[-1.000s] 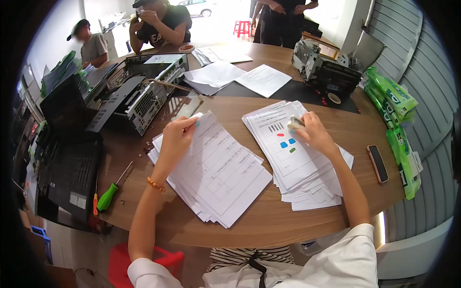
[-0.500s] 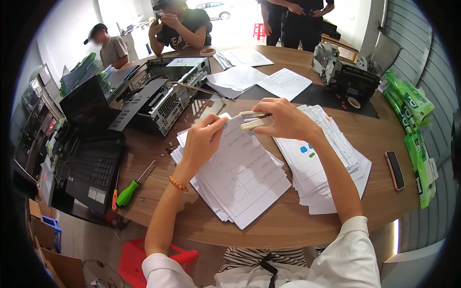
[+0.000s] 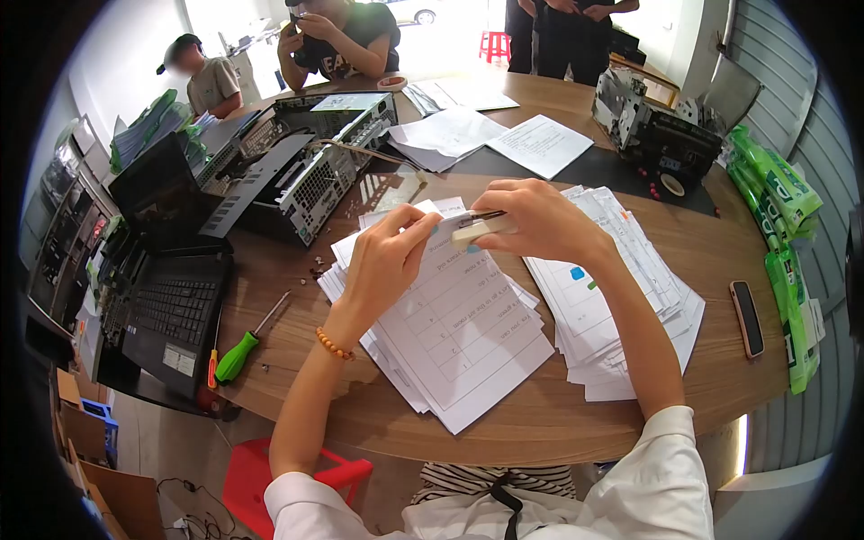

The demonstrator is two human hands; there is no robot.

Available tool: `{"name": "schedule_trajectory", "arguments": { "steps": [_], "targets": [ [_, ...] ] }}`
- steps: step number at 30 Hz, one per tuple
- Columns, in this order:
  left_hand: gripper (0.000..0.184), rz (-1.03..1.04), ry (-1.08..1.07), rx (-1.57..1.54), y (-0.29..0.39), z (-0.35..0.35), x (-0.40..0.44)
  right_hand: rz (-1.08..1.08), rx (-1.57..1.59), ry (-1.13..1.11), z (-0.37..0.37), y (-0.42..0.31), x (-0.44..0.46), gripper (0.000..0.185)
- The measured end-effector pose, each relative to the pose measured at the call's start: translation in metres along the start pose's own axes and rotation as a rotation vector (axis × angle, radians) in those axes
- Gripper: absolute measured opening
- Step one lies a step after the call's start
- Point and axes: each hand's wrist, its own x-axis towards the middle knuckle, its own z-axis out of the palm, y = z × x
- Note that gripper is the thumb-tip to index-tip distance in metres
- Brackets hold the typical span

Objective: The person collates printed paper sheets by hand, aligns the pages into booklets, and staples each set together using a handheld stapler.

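My right hand [image 3: 538, 221] is wrapped round a pale stapler [image 3: 471, 236], its jaws at the top edge of some printed sheets [image 3: 450, 301]. Pinched between the thumb and fingers of my left hand [image 3: 389, 252] is the top corner of those sheets, just left of the stapler. The sheets lie on an untidy paper pile [image 3: 396, 385] in front of me. Under my right forearm sits a second stack of papers [image 3: 612, 297], with blue and green marks on one page.
An opened computer case [image 3: 315, 193] and a laptop [image 3: 175, 306] stand at left, beside a green screwdriver [image 3: 238, 358]. A phone [image 3: 746, 318] and green packages [image 3: 785, 270] are at right. More papers [image 3: 540, 147] and a dismantled machine [image 3: 661, 135] lie farther back. Other people are across the table.
The stapler's jaws look closer together now, and the held sheets' top edge has tipped slightly. Both hands stay in nearly the same place; the view has shifted a little.
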Motion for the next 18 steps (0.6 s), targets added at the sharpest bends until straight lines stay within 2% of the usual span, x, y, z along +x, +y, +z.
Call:
{"name": "schedule_trajectory", "arguments": {
  "steps": [8, 11, 14, 16, 18],
  "targets": [
    [0.02, -0.034, -0.052, -0.015, 0.001, -0.006, 0.002, 0.0, -0.031, -0.007, 0.001, -0.001, -0.001, 0.029],
    [0.025, 0.025, -0.025, -0.041, 0.009, -0.007, 0.005, -0.069, -0.103, 0.008, 0.004, -0.001, -0.002, 0.03],
    [0.027, -0.022, -0.041, -0.156, 0.008, -0.002, 0.004, -0.09, -0.114, 0.017, 0.006, -0.003, -0.002, 0.028],
    [0.026, -0.02, -0.029, -0.13, 0.009, -0.001, 0.002, -0.197, -0.138, 0.064, 0.006, -0.001, -0.002, 0.027],
    [0.025, -0.022, -0.017, -0.103, 0.012, -0.002, 0.0, -0.201, -0.134, 0.06, 0.005, -0.002, -0.002, 0.026]
  ]
}}
